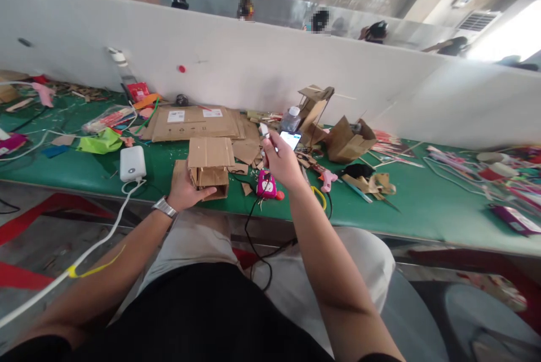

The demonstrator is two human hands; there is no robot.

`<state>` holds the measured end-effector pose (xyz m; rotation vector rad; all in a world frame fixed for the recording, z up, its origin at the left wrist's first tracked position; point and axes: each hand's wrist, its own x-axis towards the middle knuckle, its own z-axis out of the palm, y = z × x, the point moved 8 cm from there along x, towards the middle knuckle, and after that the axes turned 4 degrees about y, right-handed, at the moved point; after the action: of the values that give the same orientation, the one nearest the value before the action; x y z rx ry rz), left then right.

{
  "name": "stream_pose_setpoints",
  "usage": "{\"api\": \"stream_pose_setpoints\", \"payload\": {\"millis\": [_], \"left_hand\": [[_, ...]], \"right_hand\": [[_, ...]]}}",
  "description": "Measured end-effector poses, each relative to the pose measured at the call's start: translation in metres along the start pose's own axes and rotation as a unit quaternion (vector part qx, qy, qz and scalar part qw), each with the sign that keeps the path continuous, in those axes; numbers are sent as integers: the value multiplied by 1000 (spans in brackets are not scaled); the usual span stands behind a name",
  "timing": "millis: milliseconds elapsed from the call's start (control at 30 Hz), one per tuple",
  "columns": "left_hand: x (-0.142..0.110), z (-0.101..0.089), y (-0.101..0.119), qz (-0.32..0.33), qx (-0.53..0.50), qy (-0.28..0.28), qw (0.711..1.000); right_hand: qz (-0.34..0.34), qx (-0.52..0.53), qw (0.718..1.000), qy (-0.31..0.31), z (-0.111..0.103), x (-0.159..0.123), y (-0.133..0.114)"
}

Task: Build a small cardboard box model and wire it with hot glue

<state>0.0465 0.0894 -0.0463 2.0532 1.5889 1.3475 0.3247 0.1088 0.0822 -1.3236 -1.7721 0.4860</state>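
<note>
Between thumb and fingers of the left hand [185,188], a small cardboard box [210,153] is gripped at the green table's [422,207] near edge; it should prove light and fairly stiff, yet crushable around its open front, so the side walls suit a gentle hold. The right hand [279,160] pinches a white-tipped object [264,129], unclear; flattened cardboard [190,129] lies beyond

Bright room, blown-out glare upper right, faint shadow on the white partition [236,66], soft blur, stretched edges.
</note>
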Motion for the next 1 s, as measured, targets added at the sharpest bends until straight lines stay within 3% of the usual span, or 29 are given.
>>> {"api": "stream_pose_setpoints", "payload": {"millis": [100,233,333,433,567,833,1000], "left_hand": [[-4,15,-1,-13,-54,-13,998],[-5,26,-6,-35,-66,-19,997],[-2,30,-11,-41,-80,-26,996],[1,33,-15,-40,-83,-34,995],[2,35,-15,-16,-78,-42,996],[2,37,-20,-3,-76,-40,996],[1,33,-21,-13,-91,-13,996]], "right_hand": [[25,-60,996,-55,-4,-12,4],[62,-72,995,-40,-6,-28,21],[81,-53,993,-67,21,-43,35],[44,-18,992,-118,61,-56,36],[13,-13,994,-109,87,-61,34],[12,-18,992,-121,90,-61,36],[8,45,990,-131,88,-57,34]]}}
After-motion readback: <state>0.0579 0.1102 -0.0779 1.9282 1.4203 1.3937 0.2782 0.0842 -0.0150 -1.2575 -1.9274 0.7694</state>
